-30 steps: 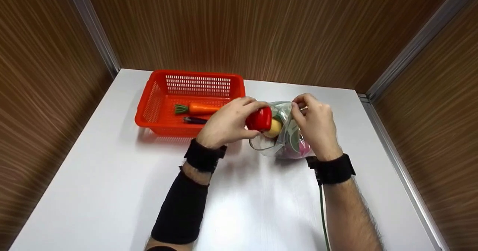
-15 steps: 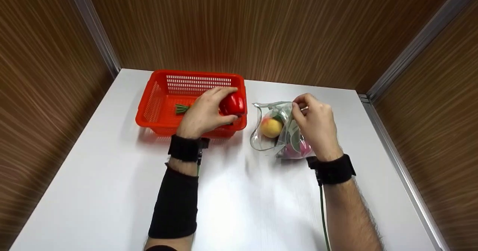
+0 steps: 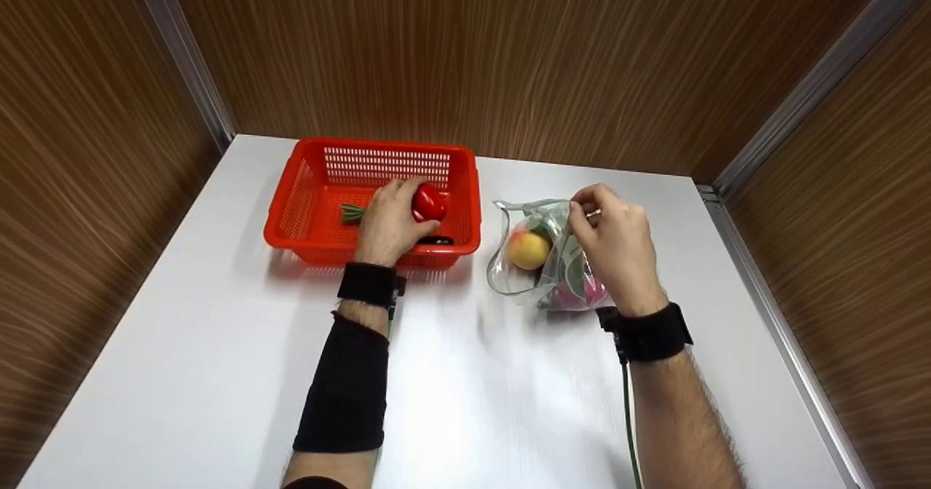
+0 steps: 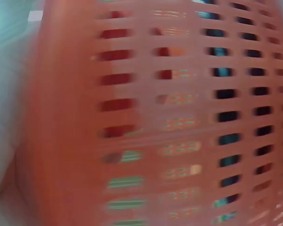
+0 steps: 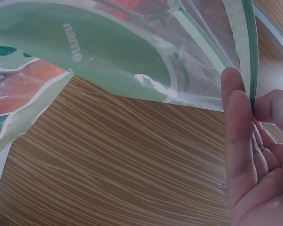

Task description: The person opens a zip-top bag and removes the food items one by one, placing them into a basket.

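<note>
My left hand (image 3: 389, 220) reaches over the near rim of the red basket (image 3: 291, 240), thumb and fingers around a shiny red bell pepper (image 3: 429, 202). Below that hand, a dark eggplant (image 3: 436, 240) lies by the near wall. Green carrot tops (image 3: 352, 213) poke out left of the hand, which hides the carrot's orange part. To the right, my right hand (image 3: 613, 245) pinches the edge of a clear zip bag (image 5: 118, 56) between thumb and fingers. Inside the bag are a yellow-red peach (image 3: 529, 249) and something pink (image 3: 578, 294) toward the bottom.
The basket's slotted wall (image 4: 188, 136) fills the left wrist view, blurred. Both stand on a white table (image 3: 465, 402) enclosed by wood-grain panels (image 3: 465, 60) at back and sides. A green cable (image 3: 630, 416) runs along the right forearm.
The left hand has carried the bell pepper from the bag's mouth leftward and down into the basket. The peach in the bag now shows fully. The right hand stays on the bag's edge.
</note>
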Demonstrator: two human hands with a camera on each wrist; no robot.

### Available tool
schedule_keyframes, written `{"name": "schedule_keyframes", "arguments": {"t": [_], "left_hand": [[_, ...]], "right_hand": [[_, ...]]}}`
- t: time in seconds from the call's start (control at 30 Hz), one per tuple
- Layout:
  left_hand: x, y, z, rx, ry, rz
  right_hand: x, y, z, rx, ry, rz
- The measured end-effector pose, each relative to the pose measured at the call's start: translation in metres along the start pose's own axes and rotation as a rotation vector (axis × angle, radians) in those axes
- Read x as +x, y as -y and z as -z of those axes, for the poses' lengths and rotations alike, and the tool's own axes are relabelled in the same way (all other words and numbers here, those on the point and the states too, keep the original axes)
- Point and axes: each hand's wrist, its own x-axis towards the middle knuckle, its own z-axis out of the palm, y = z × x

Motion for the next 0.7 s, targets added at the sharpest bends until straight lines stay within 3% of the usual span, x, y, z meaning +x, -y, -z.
{"name": "schedule_keyframes", "arguments": {"t": [0.17, 0.33, 0.57, 0.7], "left_hand": [[0.0005, 0.0066, -0.0052, 0.06, -0.047, 0.054], [0.0012, 0.0088, -0.0047, 0.043, -0.063, 0.099], [-0.0001, 0.0092, -0.003, 0.005, 0.114, 0.07], [0.0003, 0.0086, -0.0034, 0.011, 0.146, 0.048]], "right_hand": [[0.0001, 0.0008, -0.0006, 0.0, -0.004, 0.005], [-0.0009, 0.0025, -0.0013, 0.006, -0.008, 0.017], [-0.0016, 0.0028, -0.0006, 0.003, 0.006, 0.006], [-0.0019, 0.0026, 0.0003, 0.004, 0.007, 0.005]]}}
